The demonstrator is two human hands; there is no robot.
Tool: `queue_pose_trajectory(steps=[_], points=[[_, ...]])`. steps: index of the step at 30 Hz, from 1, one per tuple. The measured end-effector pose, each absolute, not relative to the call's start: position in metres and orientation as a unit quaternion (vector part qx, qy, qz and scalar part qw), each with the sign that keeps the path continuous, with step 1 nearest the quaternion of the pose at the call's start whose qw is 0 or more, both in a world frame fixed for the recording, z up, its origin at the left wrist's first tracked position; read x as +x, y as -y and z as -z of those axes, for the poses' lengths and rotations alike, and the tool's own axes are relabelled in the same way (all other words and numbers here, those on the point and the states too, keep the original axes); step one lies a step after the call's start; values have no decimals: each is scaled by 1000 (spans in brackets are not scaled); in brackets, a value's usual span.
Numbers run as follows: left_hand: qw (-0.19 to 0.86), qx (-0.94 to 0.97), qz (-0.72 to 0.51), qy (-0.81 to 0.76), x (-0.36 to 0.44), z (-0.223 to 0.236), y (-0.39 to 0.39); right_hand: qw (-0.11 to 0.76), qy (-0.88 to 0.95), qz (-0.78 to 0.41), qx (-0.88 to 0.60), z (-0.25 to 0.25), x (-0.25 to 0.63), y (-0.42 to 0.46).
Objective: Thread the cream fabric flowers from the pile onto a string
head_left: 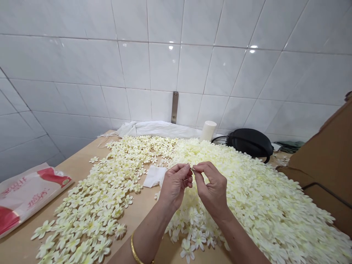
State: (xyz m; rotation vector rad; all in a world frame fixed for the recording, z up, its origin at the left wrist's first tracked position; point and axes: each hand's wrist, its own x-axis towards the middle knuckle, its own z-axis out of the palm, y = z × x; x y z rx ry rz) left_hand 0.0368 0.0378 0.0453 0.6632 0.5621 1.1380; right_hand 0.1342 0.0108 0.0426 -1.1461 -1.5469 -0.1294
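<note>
My left hand [177, 185] and my right hand [210, 181] meet in the middle of the view, above the pale yellow-white artificial flowers. Both are closed in a pinch, thumb against fingers, with the fingertips almost touching. A tiny dark bit shows between them, too small to name. Under and right of my hands spreads a thick heap of flower heads [255, 194]. Left of my hands lies a thinner spread of similar flowers [93, 205]. A white folded tissue [154, 176] rests on the table just beside my left hand.
On the wooden table [143, 209], a red and white plastic packet [30, 196] lies at left. Toward the tiled wall stand a white cylinder [208, 131] and a black rounded case [249, 142], with white cloth [156, 128] along the back. A cardboard box [327, 157] stands at right.
</note>
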Motion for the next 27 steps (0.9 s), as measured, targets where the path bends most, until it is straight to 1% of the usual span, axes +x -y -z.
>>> queue_pose_trajectory(steps=[4,10,15,20,27], points=[[749,303,-530,-258,35,-47,-40,577,649,-13,-495,-47,132,-9],[723,342,-540,-262,33,-46,-41,558,645,-105,-512,-54,138,-9],[681,401,-543,-285,34,-45,-38,512,659,-54,-548,-58,143,-6],[707,389,-526,-267,35,-47,-35,482,682,8,-551,-60,145,-5],[730,358,-524,-253,35,-48,-33,456,712,57,-531,-59,147,-6]])
